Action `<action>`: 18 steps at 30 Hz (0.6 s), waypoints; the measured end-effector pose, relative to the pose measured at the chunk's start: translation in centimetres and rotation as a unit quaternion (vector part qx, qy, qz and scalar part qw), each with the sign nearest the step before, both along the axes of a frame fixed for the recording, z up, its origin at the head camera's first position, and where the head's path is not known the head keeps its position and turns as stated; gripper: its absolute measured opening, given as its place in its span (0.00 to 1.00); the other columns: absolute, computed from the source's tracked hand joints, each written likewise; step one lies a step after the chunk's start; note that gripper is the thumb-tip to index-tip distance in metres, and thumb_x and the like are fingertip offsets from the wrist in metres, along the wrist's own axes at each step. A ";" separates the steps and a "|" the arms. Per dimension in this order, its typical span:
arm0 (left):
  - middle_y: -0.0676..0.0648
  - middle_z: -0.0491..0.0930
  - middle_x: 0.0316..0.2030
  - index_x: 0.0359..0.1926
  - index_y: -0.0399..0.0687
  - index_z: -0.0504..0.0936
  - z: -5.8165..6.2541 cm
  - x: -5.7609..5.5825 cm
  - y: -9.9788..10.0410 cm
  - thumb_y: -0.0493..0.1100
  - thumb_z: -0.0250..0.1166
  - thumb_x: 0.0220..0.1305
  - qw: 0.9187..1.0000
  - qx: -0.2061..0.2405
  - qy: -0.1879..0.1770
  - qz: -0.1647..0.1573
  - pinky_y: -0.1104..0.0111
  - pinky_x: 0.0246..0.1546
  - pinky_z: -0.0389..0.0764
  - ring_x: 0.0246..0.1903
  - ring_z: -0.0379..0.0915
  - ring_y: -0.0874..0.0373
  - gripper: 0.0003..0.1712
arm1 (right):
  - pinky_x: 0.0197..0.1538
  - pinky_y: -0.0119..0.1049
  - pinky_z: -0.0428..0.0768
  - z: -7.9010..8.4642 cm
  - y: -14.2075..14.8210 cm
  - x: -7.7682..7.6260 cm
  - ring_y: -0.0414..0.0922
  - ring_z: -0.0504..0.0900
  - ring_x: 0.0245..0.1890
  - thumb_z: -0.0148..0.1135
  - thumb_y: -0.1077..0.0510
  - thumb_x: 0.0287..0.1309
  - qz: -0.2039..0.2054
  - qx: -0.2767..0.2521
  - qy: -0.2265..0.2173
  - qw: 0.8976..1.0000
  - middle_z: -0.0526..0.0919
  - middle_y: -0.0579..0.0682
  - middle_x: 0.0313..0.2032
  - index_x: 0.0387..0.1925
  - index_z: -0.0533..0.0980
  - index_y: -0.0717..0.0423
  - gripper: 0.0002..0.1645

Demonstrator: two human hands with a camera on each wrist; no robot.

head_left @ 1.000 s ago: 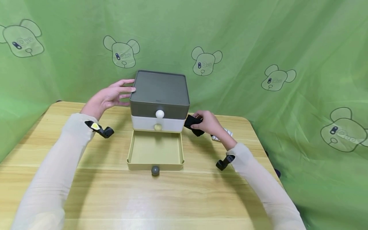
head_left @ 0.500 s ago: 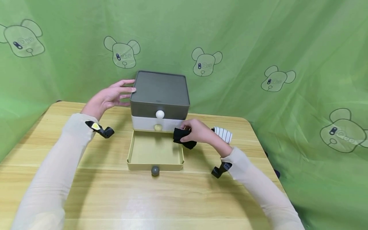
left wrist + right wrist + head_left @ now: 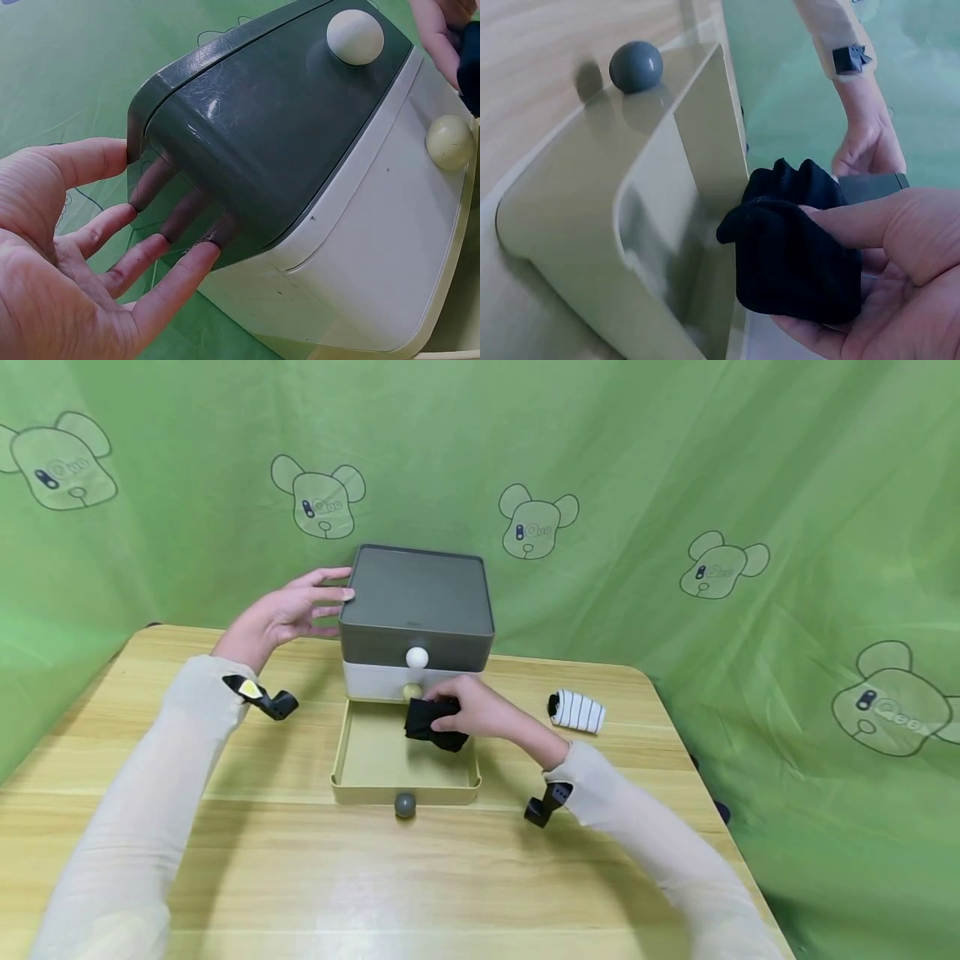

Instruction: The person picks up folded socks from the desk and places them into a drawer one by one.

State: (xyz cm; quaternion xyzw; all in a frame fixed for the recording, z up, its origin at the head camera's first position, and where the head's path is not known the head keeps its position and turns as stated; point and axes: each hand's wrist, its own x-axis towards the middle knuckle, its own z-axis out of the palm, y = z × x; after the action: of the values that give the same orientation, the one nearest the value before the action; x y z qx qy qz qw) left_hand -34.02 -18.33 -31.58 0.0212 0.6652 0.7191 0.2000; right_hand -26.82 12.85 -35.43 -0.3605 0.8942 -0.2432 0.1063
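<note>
My right hand [image 3: 480, 708] pinches a folded black sock bundle [image 3: 433, 723] between thumb and fingers, over the pulled-out bottom drawer [image 3: 367, 760]. In the right wrist view the black sock bundle [image 3: 795, 255] is beside the drawer's side wall [image 3: 705, 127], soft and doubled over. My left hand [image 3: 288, 608] has its fingers spread against the left side of the small drawer cabinet [image 3: 420, 589]. Close up in the left wrist view, the fingertips of the left hand [image 3: 82, 255] touch the glossy dark grey top section [image 3: 247, 135].
A rolled striped white sock bundle [image 3: 579, 711] with a black end lies on the wooden table [image 3: 450, 885], right of the cabinet. The cream drawer has a grey ball knob [image 3: 405, 805]. Above it, a white knob [image 3: 417, 657] and a yellowish knob [image 3: 412, 692] mark the shut drawers.
My right hand has carried the black sock bundle leftward from beside the cabinet to over the open drawer, uncovering the striped bundle. The left hand and cabinet have stayed put.
</note>
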 end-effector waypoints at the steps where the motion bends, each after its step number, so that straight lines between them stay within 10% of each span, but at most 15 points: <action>1: 0.43 0.47 0.81 0.81 0.64 0.47 0.0 0.0 0.0 0.42 0.59 0.75 1.000 0.000 0.000 0.000 0.43 0.79 0.53 0.81 0.38 0.43 0.43 | 0.52 0.38 0.81 -0.1 -0.3 0.1 0.46 0.80 0.46 0.71 0.65 0.58 0.004 0.004 -0.001 1.000 0.88 0.55 0.48 0.51 0.83 0.62 0.18; 18: 0.44 0.47 0.81 0.82 0.64 0.47 0.2 0.3 0.1 0.43 0.61 0.74 1.000 -0.003 0.001 0.002 0.43 0.79 0.54 0.81 0.38 0.43 0.44 | 0.60 0.41 0.81 -1.9 -4.8 1.0 0.48 0.82 0.55 0.69 0.62 0.63 0.023 0.016 -0.002 1.000 0.85 0.53 0.56 0.57 0.81 0.58 0.20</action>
State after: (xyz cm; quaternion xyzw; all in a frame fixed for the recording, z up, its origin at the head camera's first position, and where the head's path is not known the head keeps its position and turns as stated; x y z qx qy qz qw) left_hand -33.73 -18.25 -31.43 0.0200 0.6676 0.7173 0.1983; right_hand -25.81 8.04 -37.34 -0.3789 0.8891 -0.2269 0.1200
